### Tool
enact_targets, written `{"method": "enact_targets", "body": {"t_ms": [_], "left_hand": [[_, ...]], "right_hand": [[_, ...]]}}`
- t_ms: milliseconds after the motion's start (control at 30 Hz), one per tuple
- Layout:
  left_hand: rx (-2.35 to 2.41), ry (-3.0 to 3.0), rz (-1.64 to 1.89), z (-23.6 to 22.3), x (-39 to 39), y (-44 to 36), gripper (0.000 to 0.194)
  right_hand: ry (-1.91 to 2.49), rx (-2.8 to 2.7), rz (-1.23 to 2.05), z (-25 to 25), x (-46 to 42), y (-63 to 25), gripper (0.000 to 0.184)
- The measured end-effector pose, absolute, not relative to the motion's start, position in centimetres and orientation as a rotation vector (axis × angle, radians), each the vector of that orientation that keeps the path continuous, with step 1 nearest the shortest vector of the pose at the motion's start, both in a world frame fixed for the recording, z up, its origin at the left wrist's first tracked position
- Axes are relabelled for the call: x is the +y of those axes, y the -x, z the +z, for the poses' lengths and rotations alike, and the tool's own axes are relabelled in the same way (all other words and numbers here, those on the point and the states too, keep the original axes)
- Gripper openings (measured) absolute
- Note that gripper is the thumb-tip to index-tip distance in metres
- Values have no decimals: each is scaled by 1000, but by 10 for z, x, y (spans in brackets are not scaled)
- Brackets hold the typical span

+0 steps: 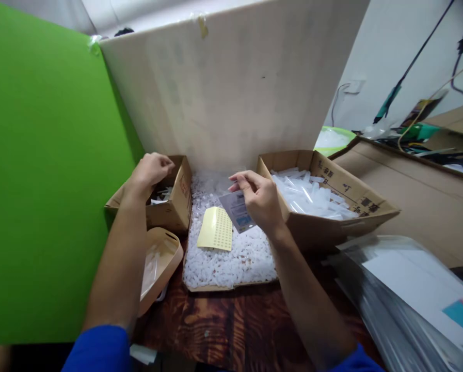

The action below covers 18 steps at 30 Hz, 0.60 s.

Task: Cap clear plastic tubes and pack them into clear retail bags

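Note:
My right hand [260,199] pinches a small printed card [237,211] with grey and blue print, held tilted over a shallow cardboard tray [216,288] of small white pieces [239,263]. A yellow sticker sheet [211,230] with rows of small marks lies on those pieces, just left of the card. Over the left cardboard box [180,194] is my left hand [152,169], its fingers curled together; whether anything is between them is hidden. Small white pieces [162,195] show inside that box below the hand.
A beige bin [169,263] with clear plastic stands by my left forearm. On the right, a cardboard box [347,227] holds translucent strips [308,194]. Clear plastic sleeves [401,289] lie at the lower right. Green [49,170] and white [231,88] panels wall the left and back.

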State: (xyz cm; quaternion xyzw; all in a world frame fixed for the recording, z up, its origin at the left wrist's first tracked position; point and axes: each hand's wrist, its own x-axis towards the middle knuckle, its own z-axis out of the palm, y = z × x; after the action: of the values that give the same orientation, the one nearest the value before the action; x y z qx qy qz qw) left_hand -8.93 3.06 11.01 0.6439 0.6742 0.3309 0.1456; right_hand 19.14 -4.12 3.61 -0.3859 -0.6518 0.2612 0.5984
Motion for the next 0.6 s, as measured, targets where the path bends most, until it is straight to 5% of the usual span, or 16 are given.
{"method": "enact_targets", "body": {"t_ms": [167,333,500,600], "left_hand": [[1996,-1938,1263,131,-25,58,20],[1497,-2033,1507,66,-136,-18,25],[1198,-2083,1561,-24,-174,-71,75],[1198,-1830,1709,-45,-168,-74,45]], "right_hand": [[943,-1572,631,30,-63,-201,26],[1003,-1258,725,28,-95,-199,35],[726,-1416,1139,1,-151,-207,53],[622,-1460,1239,-21,-169,-224,54]]}}
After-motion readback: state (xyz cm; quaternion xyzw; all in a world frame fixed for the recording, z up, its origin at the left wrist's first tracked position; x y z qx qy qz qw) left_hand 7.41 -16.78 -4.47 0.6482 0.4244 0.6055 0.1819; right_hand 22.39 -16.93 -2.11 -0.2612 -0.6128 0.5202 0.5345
